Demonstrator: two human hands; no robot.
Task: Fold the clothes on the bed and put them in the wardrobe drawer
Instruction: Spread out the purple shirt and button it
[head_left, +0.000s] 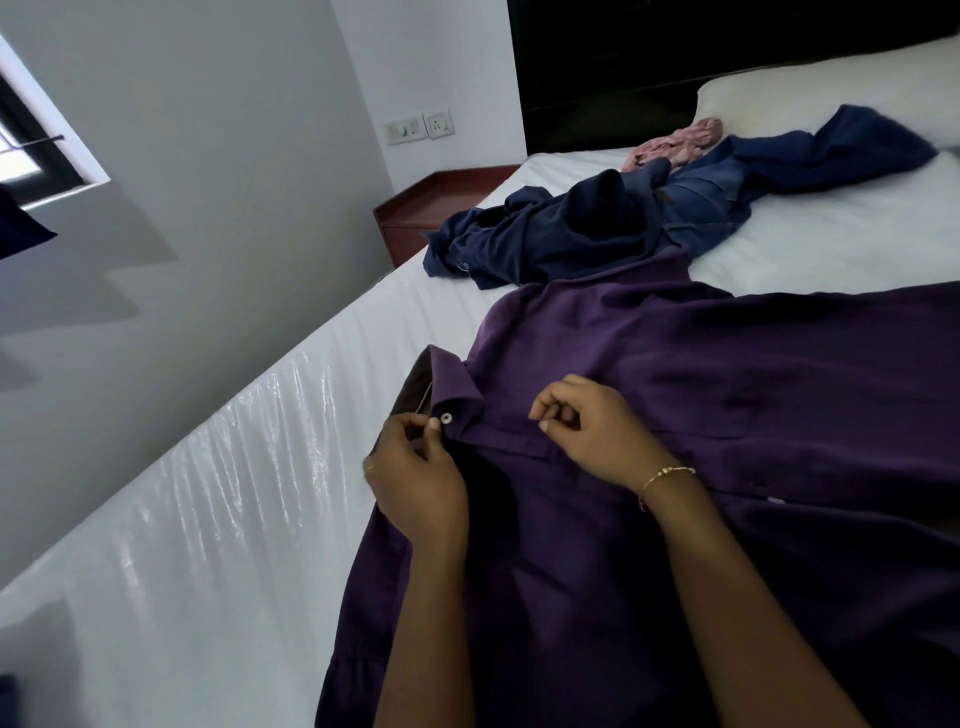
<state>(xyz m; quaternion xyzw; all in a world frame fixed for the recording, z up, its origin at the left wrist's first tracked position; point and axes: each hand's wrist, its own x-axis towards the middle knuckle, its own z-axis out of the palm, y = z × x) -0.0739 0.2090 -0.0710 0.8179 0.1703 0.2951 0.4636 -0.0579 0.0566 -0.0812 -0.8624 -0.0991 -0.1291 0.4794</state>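
In the head view I am working at the collar of the purple shirt (675, 395), which is lying spread across the white bed (249, 467) through the centre and right of the frame. My left hand (415, 467) is pinching the collar edge beside the white button (445, 417), and my right hand (587, 431) is resting on the placket, fingers curled, holding nothing that I can make out. I judge the collar needs buttoning flat and square before folding, and the dark blue clothes (597, 223) at upper centre are waiting unfolded.
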